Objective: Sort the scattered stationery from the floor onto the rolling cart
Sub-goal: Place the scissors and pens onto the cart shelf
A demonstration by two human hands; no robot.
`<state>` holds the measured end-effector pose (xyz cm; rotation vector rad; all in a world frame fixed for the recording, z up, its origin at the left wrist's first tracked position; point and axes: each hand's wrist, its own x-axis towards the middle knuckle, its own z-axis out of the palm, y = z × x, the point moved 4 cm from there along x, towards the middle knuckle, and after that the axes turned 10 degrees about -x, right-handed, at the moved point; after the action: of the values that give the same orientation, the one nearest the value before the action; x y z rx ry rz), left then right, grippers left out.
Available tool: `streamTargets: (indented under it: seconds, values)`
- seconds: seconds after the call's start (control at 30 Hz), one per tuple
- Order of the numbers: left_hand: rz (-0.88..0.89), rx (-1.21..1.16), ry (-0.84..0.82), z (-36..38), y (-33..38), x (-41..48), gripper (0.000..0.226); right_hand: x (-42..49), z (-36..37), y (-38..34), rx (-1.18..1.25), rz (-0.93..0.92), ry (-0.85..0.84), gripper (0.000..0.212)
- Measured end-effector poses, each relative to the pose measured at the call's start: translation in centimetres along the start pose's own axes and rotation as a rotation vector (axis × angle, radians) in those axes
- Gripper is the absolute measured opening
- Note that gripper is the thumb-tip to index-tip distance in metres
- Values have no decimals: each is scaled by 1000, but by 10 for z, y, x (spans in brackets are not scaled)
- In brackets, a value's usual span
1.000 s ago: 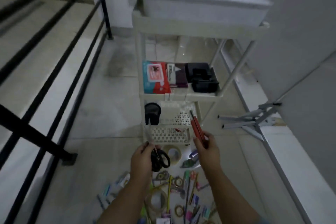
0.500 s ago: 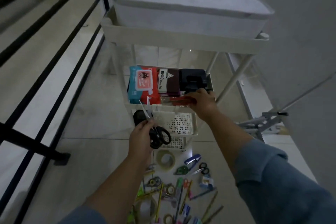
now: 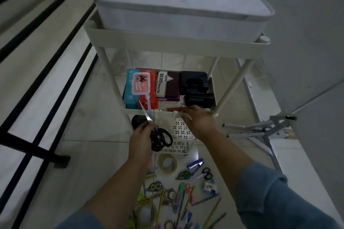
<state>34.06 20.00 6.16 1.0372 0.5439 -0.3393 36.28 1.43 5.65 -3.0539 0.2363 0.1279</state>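
- At the front edge of the rolling cart's (image 3: 167, 44) middle shelf, the right hand (image 3: 199, 121) meets the red pencils (image 3: 176, 109); whether it grips them or only touches, I cannot tell.
- Below, the left hand (image 3: 141, 137) grips black-handled scissors (image 3: 162, 138), blades up.
- Scattered stationery (image 3: 182, 191) lies on the floor.

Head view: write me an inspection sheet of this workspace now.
Surface: tiled floor; white rolling cart.
Job's things: black-handled scissors in hand; red sticks at the middle tier's front edge; tape roll, blue stapler and pens on the floor.
Clutter: wipes pack, stamp pad, black punch on the middle tier; two white bins on top.
Hands: left hand grips the scissors; right hand over the red sticks, grip unclear.
Cables: nothing seen.
Surroundings: black railing left; folded metal stand right.
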Motion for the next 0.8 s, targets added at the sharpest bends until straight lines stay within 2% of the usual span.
streamTargets:
  seconds: [0.07,0.13,0.2,0.23,0.27,0.33,0.4,0.6,0.7,0.77,0.8]
  values:
    - [16,39,-6,3,-1,1,27,-2,3,3,-8,38,22,39]
    - [24,63,-7,7,-2,2,24,-8,-3,0,90,43,89,41]
    - [35,71,-9,13,-2,3,16,-19,-16,-8,436,85,163,39]
    - [44,72,-10,17,-2,4,11,-26,-21,-13,674,135,128,37]
    - [52,68,-10,21,-2,4,11,-33,-23,-20,901,197,24,36]
    - [62,32,-16,30,-2,4,16,-45,-17,-34,1155,284,-194,35]
    - [59,1,-25,40,-4,4,19,-52,-11,-44,1211,283,-258,29]
    - [26,92,-41,65,-8,2,22,-50,-16,-35,1492,354,-271,26]
    - [27,193,-132,72,-5,3,23,-42,-25,-20,1413,334,-205,26]
    - [84,396,-192,75,0,7,32,-32,-36,-9,1313,331,-119,28]
    - [174,556,-190,74,3,10,36,-26,-43,-1,1236,330,-61,29]
